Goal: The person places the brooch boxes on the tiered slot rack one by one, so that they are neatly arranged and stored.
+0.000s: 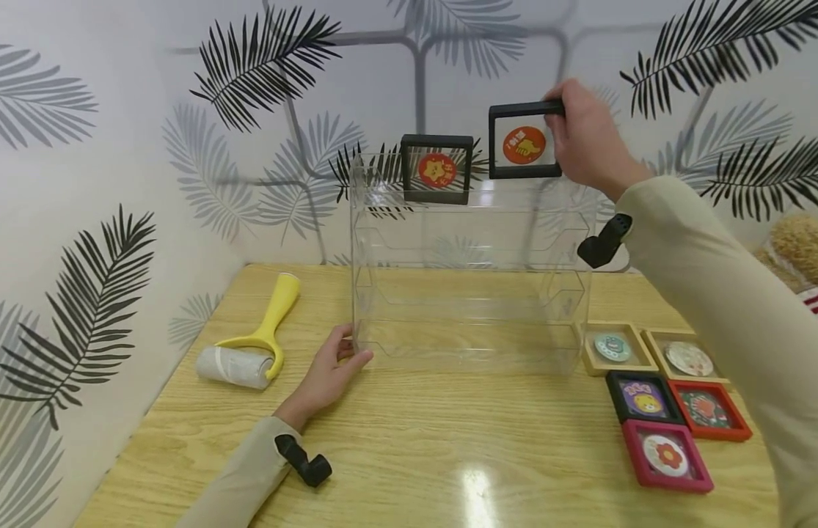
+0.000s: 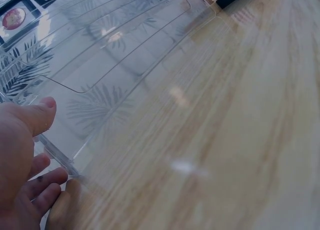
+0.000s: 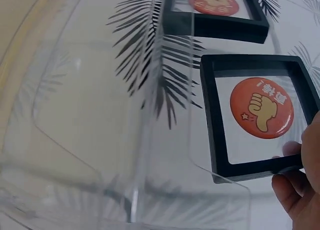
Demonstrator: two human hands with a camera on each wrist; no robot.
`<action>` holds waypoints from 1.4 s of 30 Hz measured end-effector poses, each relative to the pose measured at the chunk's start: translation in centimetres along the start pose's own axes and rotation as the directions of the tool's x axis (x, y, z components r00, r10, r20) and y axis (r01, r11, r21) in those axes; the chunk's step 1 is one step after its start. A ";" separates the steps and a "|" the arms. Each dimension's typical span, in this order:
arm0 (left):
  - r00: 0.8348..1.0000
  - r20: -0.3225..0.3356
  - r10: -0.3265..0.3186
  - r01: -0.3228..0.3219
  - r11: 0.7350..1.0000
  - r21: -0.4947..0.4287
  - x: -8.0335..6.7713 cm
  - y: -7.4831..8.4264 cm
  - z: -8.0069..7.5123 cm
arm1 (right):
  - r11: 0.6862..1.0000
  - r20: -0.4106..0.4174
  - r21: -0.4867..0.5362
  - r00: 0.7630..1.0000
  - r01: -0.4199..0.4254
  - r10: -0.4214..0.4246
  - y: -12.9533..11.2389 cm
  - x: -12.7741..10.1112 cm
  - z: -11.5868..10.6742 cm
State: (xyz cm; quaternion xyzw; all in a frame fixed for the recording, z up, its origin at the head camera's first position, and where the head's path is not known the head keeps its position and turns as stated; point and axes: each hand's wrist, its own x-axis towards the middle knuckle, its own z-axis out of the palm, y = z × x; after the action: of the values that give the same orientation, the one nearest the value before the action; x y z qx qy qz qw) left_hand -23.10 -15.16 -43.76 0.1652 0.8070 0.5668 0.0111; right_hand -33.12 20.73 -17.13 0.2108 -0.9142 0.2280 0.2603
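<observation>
A clear plastic rack [image 1: 358, 293] with several tiers stands upright on the table. On its lower left edge is my left hand [image 1: 326, 378], the thumb in front and the fingers around the side. My right hand [image 1: 583, 139] pinches the upper right corner of a black square display frame [image 1: 524, 144], holding it up at the rack's top tier. Inside this frame is a round red badge [image 3: 262, 108] with a yellow thumbs-up. Left of it, another black frame [image 1: 438, 169] with a red star badge sits on the top tier, a gap between the two.
On the right of the table lie several framed badges: two in wooden frames [image 1: 618, 348], one black [image 1: 646, 397], one red [image 1: 709, 411] and one magenta [image 1: 667, 456]. A yellow-handled lint roller [image 1: 250, 345] lies at left. Leaf-patterned wall covering [image 1: 270, 66] rises behind the rack.
</observation>
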 end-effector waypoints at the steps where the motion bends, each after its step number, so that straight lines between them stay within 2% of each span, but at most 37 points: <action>1: 1.000 0.002 0.002 -0.002 1.000 0.000 0.0 0.0 0.0 | 1.000 0.012 0.002 1.000 0.010 -0.010 0.1 -0.1 0.2; 7: 1.000 0.000 0.004 -0.004 1.000 0.029 0.1 0.2 0.0 | 1.000 0.115 -0.014 0.993 0.015 -0.013 0.6 -1.0 1.4; 12: 1.000 -0.006 0.012 -0.012 0.999 0.042 0.2 0.2 0.0 | 1.000 0.107 -0.017 0.994 0.026 -0.024 0.7 -1.4 1.6; 17: 1.000 -0.017 0.009 -0.009 0.999 0.044 0.1 0.0 -0.2 | 1.000 0.144 0.011 0.989 0.011 -0.013 0.6 -1.5 1.6; 23: 0.999 -0.014 0.029 -0.028 0.999 0.034 0.0 -0.2 -0.2 | 0.998 0.160 0.065 0.987 -0.021 0.010 1.1 -1.9 1.1; 27: 1.000 -0.018 0.025 -0.024 0.999 0.034 0.0 -0.2 -0.2 | 0.996 0.176 0.060 0.983 -0.059 0.048 1.5 -2.5 0.5; 32: 1.000 -0.009 0.016 -0.015 0.999 0.030 0.0 -0.2 -0.1 | 0.996 0.133 0.051 0.989 -0.068 0.060 2.2 -3.6 -0.3; 37: 1.000 -0.009 0.013 -0.013 1.000 0.023 -0.1 0.0 0.0 | 0.996 -0.004 0.069 0.998 -0.061 0.062 3.0 -5.4 -0.9; 39: 1.000 -0.011 0.011 -0.011 1.000 0.023 -0.1 0.1 0.0 | 0.993 -0.030 0.079 0.995 -0.088 0.091 3.5 -6.2 -1.2; 42: 1.000 -0.011 0.013 -0.013 1.000 0.024 -0.1 0.0 0.1 | 0.985 -0.020 0.083 0.988 -0.151 0.153 4.6 -7.5 -1.6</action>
State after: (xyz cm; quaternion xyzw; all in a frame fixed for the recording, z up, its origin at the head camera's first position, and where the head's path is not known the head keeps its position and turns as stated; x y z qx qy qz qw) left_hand -23.02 -15.09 -43.80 0.1674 0.8129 0.5579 0.0011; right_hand -28.99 27.29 -21.57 0.1478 -0.9142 0.2869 0.2451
